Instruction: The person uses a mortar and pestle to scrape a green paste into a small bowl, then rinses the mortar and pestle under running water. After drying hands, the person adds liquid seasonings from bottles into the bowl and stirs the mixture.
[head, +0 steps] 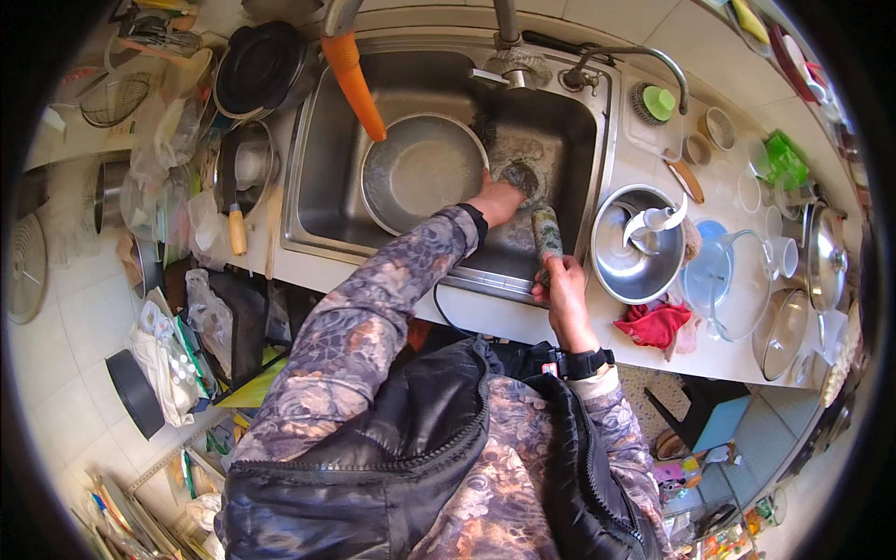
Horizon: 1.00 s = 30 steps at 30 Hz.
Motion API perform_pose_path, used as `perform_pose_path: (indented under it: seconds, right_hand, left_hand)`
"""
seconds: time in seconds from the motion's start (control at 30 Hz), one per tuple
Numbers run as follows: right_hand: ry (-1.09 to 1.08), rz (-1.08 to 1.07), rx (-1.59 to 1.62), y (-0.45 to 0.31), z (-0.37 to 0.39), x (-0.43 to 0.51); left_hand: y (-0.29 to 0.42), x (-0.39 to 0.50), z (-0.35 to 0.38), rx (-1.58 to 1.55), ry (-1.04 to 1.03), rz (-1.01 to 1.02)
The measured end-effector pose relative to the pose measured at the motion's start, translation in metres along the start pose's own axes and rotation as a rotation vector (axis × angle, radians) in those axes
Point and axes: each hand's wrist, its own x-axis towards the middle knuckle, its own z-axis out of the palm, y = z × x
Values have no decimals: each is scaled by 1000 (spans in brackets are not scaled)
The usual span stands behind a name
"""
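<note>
In my right hand [562, 280], at the sink's front right, is a mottled green-grey cylinder [547, 227], its far end pointing into the basin. My left hand [500, 199] reaches down beside the drain [523, 178], palm down. Its fingertips are at the drain's edge, and I cannot tell if they grip anything. A round metal bowl [427, 175] sits in the stainless steel sink [329, 175], its right rim close by my left hand. Over the bowl hangs an orange spout sleeve [355, 84].
Right of the sink stand a steel bowl [633, 269] with a white blade piece [654, 222], a red cloth [652, 325], a clear blue-tinted container [710, 262] and a green-handled scrubber [656, 103]. A faucet [521, 75] rises behind the drain. Left are a lidded pot [259, 70] and a wooden-handled tool [238, 232].
</note>
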Motion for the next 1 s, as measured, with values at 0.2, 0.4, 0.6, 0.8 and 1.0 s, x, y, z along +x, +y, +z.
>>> perform_pose_path:
  seconds: [0.2,0.4,0.6,0.8,1.0]
  right_hand:
    - [-16,-46,32,3,-3,-11]
    - [-25,-120,60,-4,-5,-27]
    - [-71,-173,57,-14,0,-39]
    - [-63,-182,43,-13,9,-29]
    - [-33,-141,24,-9,10,-4]
  left_hand:
    - [-1,21,-28,-239,323,-50]
    - [-16,24,-42,-1357,98,-657]
    - [-15,4,-29,-1757,76,-485]
    - [0,18,-22,-634,466,-192]
    - [-14,-2,-2,-462,367,-1]
